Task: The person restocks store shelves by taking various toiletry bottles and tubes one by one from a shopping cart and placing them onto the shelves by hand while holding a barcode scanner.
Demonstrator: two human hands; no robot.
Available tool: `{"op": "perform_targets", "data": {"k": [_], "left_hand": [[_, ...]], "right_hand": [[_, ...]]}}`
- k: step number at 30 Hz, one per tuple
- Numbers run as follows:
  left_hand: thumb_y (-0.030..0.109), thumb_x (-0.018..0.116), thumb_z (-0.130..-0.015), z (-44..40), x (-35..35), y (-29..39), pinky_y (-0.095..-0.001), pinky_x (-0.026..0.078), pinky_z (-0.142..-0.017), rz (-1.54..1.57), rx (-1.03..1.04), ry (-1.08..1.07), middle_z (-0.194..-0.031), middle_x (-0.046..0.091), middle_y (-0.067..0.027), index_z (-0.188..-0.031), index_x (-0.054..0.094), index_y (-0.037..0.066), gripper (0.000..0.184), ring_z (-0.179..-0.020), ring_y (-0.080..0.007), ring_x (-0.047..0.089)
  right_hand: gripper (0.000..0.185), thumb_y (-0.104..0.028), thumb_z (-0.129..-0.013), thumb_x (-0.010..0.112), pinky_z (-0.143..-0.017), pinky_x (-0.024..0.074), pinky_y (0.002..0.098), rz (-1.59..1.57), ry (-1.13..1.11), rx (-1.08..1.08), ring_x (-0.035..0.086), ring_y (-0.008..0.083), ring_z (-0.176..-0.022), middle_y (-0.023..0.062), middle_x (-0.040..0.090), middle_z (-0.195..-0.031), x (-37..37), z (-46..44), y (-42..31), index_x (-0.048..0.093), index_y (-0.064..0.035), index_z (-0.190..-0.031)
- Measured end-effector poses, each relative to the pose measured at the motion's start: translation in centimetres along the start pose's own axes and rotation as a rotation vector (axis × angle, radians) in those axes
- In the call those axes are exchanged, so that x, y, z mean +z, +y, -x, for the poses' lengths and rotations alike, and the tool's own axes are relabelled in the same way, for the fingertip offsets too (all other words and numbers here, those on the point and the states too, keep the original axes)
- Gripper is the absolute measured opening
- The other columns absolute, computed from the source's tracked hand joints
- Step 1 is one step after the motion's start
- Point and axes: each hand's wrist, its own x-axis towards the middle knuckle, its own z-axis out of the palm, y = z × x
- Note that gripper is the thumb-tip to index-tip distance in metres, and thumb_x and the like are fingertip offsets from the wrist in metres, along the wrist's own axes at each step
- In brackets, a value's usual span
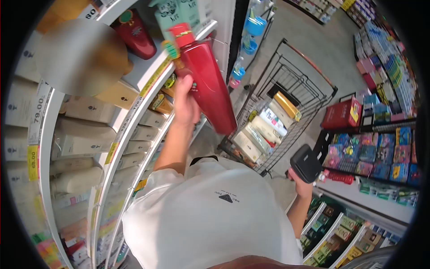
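My left hand (185, 103) grips a tall, glossy red bottle (209, 85) with a red cap and gold band, tilted beside the shelf. A green and gold tag hangs near its neck. My right hand (299, 181) is out to the right, closed around a black, rounded rectangular case (306, 163); what it is exactly I cannot tell. Another red bottle (136, 36) stands on the upper shelf, close to the one I hold. Ahead, between my hands, is a wire shopping cart (309, 127) holding several boxes and bottles, one a gold-coloured box (286, 106).
Curved white shelves (152, 87) with price labels and many cartons run along my left. Blue-capped bottles (255, 26) line a rack ahead. To the right are a red box (341, 113), hanging packets (365, 152) and lower shelves. Grey floor (309, 40) stretches beyond the cart.
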Motion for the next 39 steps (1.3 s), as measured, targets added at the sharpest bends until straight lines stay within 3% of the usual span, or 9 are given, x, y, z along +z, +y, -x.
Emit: {"op": "perform_targets", "data": {"k": [3,7,9,13,15,21,24,31,39], "left_hand": [[0.013,0.077,-0.087,-0.8,-3.9,3.3,-0.0343,0.053,-0.092,-0.406,0.506,0.029,-0.119,0.066,-0.0110,-0.129,0.055,0.000,0.050,-0.106,-0.0235,0.065],[0.006,0.087,-0.076,-4.1,-6.9,5.1,-0.0358,0.052,-0.092,-0.826,0.685,0.188,-0.117,0.066,-0.0117,-0.122,0.059,0.000,0.055,-0.104,-0.0233,0.066],[0.006,0.087,-0.076,-5.9,-6.3,5.8,-0.0362,0.052,-0.091,-1.062,0.948,0.316,-0.117,0.066,-0.0140,-0.125,0.057,0.000,0.058,-0.104,-0.0251,0.067],[0.020,0.085,-0.079,-8.5,-7.2,6.4,-0.0396,0.051,-0.089,-1.302,0.882,0.433,-0.116,0.066,-0.0185,-0.129,0.053,0.000,0.063,-0.103,-0.0330,0.067],[0.038,0.083,-0.080,-10.1,-9.2,5.7,-0.0444,0.050,-0.088,-1.223,0.555,0.534,-0.108,0.068,-0.0209,-0.122,0.057,-0.001,0.062,-0.099,-0.0386,0.066],[0.056,0.077,-0.081,-11.6,-8.0,6.6,-0.0490,0.050,-0.089,-1.432,0.541,0.650,-0.099,0.071,-0.0260,-0.121,0.058,-0.004,0.074,-0.099,-0.0460,0.066],[0.062,0.075,-0.078,-12.1,-8.1,6.5,-0.0470,0.048,-0.094,-1.459,0.468,0.666,-0.110,0.069,-0.0292,-0.121,0.059,-0.006,0.082,-0.109,-0.0454,0.064],[0.061,0.076,-0.078,-12.2,-8.0,5.9,-0.0501,0.051,-0.089,-1.464,0.512,0.646,-0.104,0.069,-0.0307,-0.129,0.052,-0.006,0.088,-0.100,-0.0475,0.066],[0.052,0.085,-0.074,-11.9,-9.7,4.6,-0.0456,0.051,-0.088,-1.547,0.409,0.607,-0.105,0.070,-0.0244,-0.118,0.055,-0.003,0.077,-0.099,-0.0422,0.067]], "right_hand": [[0.017,-0.002,-0.084,0.075,-0.056,0.0466,0.0292,-0.232,0.171,0.172,0.058,0.0127,-0.060,0.0038,0.063,-0.077,0.4,1.7,1.7,0.065,-0.0017,-0.098],[0.022,-0.003,-0.085,0.076,-0.056,0.0472,0.0280,-0.304,0.208,0.270,0.057,0.0124,-0.060,0.0031,0.063,-0.079,0.6,3.3,5.4,0.065,-0.0020,-0.104],[0.024,-0.003,-0.084,0.076,-0.055,0.0472,0.0277,-0.278,0.211,0.272,0.057,0.0119,-0.060,0.0028,0.063,-0.080,1.3,3.2,5.3,0.065,-0.0021,-0.106],[0.029,-0.001,-0.083,0.078,-0.053,0.0478,0.0270,-0.244,0.202,0.288,0.056,0.0107,-0.060,0.0021,0.063,-0.084,1.8,2.8,5.3,0.064,-0.0021,-0.108],[0.028,-0.001,-0.084,0.077,-0.053,0.0478,0.0272,-0.245,0.213,0.278,0.056,0.0107,-0.060,0.0020,0.063,-0.084,1.8,3.0,5.2,0.064,-0.0020,-0.108],[0.026,-0.001,-0.084,0.077,-0.053,0.0468,0.0268,-0.226,0.210,0.281,0.056,0.0107,-0.060,0.0022,0.063,-0.083,1.3,3.6,5.7,0.064,-0.0021,-0.106],[0.025,-0.001,-0.084,0.077,-0.053,0.0466,0.0268,-0.218,0.224,0.299,0.056,0.0108,-0.060,0.0024,0.064,-0.083,1.2,3.7,6.1,0.064,-0.0024,-0.106],[0.024,-0.005,-0.086,0.075,-0.056,0.0466,0.0278,-0.180,0.200,0.297,0.057,0.0124,-0.060,0.0033,0.064,-0.082,1.7,3.5,6.9,0.065,-0.0025,-0.108],[0.024,-0.005,-0.085,0.076,-0.054,0.0461,0.0273,-0.207,0.211,0.321,0.056,0.0112,-0.059,0.0027,0.065,-0.082,2.2,3.6,6.7,0.066,-0.0020,-0.106]]}}
